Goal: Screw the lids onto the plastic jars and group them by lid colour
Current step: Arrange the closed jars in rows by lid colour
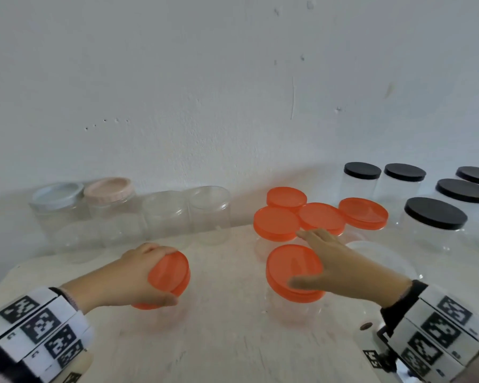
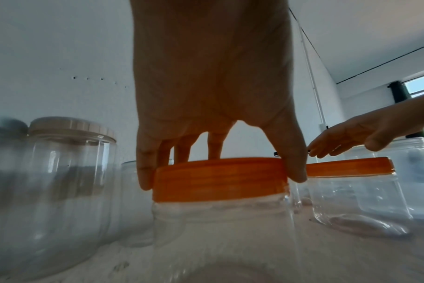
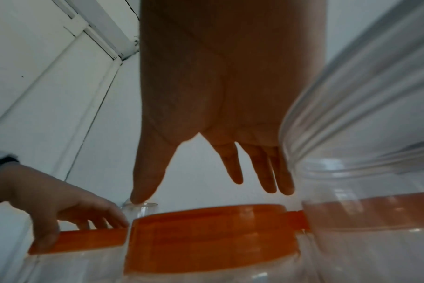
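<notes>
My left hand (image 1: 166,275) grips an orange lid (image 1: 169,272) from above, seated on a clear plastic jar (image 1: 172,313) at the table's front left. In the left wrist view, fingers and thumb of that hand (image 2: 220,172) curl round the lid's rim (image 2: 220,181). My right hand (image 1: 297,258) hovers open, fingers spread, over a second orange-lidded jar (image 1: 291,272). The right wrist view shows the right hand (image 3: 206,193) with straight fingers a little above that lid (image 3: 211,235), not touching.
Several orange-lidded jars (image 1: 318,217) cluster behind my right hand. Black-lidded jars (image 1: 434,214) stand at the back right. Open clear jars (image 1: 209,214), a blue-lidded jar (image 1: 57,194) and a pink-lidded jar (image 1: 109,189) line the back left. An open jar (image 1: 379,252) sits under my right forearm.
</notes>
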A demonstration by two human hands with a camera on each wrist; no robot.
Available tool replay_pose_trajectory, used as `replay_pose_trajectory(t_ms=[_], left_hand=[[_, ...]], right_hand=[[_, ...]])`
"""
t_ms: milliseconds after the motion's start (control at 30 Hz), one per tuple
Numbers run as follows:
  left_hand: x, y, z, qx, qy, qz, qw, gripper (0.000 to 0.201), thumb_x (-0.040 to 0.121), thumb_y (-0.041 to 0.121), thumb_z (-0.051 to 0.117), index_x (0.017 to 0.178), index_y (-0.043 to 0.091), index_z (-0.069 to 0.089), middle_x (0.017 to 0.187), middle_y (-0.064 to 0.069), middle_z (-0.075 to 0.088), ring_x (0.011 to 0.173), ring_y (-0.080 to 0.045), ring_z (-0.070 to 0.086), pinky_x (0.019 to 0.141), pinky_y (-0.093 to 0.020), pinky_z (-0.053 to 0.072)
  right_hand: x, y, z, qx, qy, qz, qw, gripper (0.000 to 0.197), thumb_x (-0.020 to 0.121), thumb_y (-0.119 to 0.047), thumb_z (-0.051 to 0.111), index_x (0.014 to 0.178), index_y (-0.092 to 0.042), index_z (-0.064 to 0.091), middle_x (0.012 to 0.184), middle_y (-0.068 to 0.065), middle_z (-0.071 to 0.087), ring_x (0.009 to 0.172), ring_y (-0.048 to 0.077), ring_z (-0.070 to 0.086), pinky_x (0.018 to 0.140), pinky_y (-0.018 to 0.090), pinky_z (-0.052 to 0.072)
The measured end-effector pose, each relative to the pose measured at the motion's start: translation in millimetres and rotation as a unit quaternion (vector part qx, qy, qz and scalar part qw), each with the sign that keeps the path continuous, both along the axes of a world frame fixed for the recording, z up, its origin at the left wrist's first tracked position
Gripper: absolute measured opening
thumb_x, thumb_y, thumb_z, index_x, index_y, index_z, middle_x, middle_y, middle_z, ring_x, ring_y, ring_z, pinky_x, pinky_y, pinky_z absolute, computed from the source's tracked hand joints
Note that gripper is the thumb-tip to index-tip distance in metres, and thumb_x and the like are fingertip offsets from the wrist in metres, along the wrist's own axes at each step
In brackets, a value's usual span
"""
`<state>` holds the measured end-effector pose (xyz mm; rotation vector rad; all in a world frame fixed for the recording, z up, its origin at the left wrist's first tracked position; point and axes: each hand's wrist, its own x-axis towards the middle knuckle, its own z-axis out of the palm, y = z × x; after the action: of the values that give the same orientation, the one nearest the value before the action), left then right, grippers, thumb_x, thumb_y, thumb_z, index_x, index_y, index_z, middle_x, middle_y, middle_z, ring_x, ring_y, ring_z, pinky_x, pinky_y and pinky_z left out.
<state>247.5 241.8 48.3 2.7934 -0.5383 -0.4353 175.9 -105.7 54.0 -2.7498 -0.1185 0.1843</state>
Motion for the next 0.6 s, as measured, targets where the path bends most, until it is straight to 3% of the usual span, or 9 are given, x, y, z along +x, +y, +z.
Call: replay_pose_trajectory(t_ms=[267, 433, 600], left_hand=[[5.4, -56.0, 17.1, -0.030, -0.063, 0.017, 0.997, 0.114, 0.040, 0.077, 0.065, 0.142, 0.041, 0.030, 0.132, 0.016, 0.038, 0.120, -0.005, 0.041, 0.099, -0.024, 0.040], [21.6, -105.1, 44.3, -0.093, -0.134, -0.010, 0.986, 0.099, 0.050, 0.069, 0.074, 0.137, 0.035, 0.041, 0.132, 0.012, 0.045, 0.121, -0.010, 0.044, 0.104, -0.030, 0.038], [49.7, -156.1, 69.1, -0.116, -0.204, 0.003, 0.972, 0.098, 0.062, 0.061, 0.078, 0.143, 0.025, 0.037, 0.143, 0.001, 0.041, 0.129, -0.017, 0.040, 0.103, -0.030, 0.035]], right_hand=[[-1.1, -7.5, -4.9, -0.071, -0.013, 0.103, 0.992, 0.093, 0.080, -0.065, 0.059, 0.151, -0.022, 0.016, 0.149, -0.005, 0.025, 0.138, 0.019, 0.019, 0.112, 0.035, 0.026], [-13.0, -32.4, 0.5, -0.076, -0.044, 0.111, 0.990, 0.089, 0.081, -0.066, 0.055, 0.151, -0.027, 0.015, 0.148, -0.012, 0.024, 0.135, 0.011, 0.018, 0.110, 0.027, 0.021], [-24.4, -65.6, 4.3, -0.104, -0.032, 0.073, 0.991, 0.089, 0.082, -0.068, 0.053, 0.152, -0.033, 0.009, 0.153, -0.014, 0.016, 0.141, 0.012, 0.011, 0.113, 0.027, 0.011]])
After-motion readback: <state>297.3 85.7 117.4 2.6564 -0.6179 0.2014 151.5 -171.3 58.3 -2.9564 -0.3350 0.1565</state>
